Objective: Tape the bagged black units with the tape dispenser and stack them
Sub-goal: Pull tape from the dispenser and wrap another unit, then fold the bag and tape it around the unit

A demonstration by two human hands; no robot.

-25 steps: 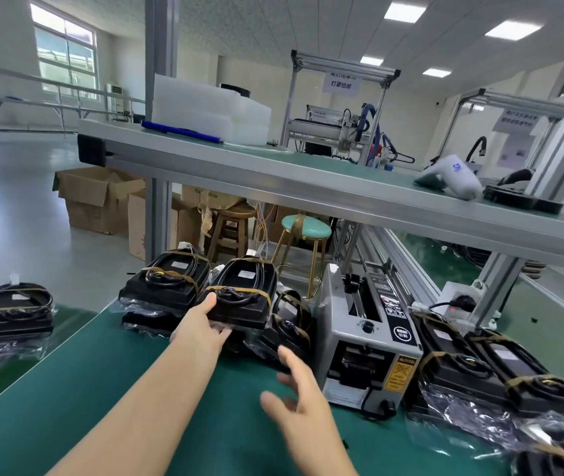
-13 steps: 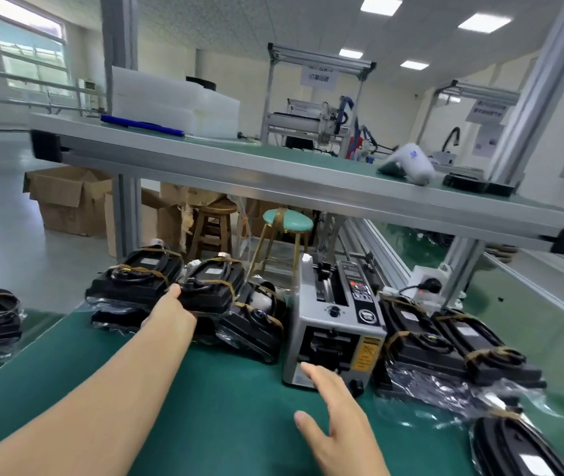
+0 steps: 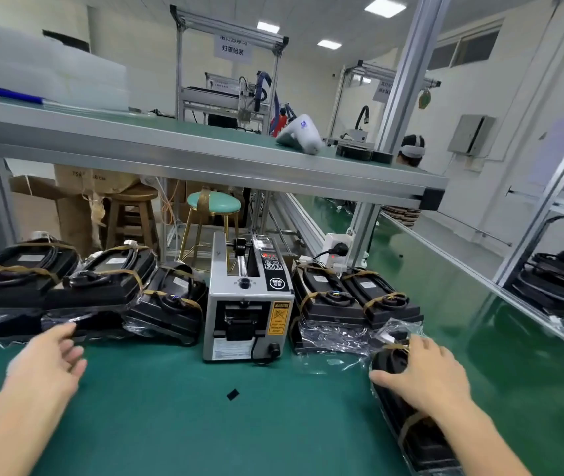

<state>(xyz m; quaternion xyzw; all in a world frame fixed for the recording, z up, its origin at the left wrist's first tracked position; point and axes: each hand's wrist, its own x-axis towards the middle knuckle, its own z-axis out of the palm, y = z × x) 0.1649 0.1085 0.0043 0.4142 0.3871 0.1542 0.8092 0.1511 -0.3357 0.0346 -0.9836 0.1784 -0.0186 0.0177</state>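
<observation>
Black bagged unit [image 3: 407,400] lies under the right hand [image 3: 425,376], which grips its far end; its long axis runs toward the person. Left hand [image 3: 47,362], fingers loosely spread and empty, is farther, with the tape dispenser [image 3: 246,314] between the hands.

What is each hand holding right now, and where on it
The right hand grips the near bagged black unit by its far end, thumb on its left edge. The left hand holds nothing.

A teal stool [image 3: 213,203] beside a wooden stool [image 3: 132,211], cardboard boxes [image 3: 78,187] behind them
</observation>
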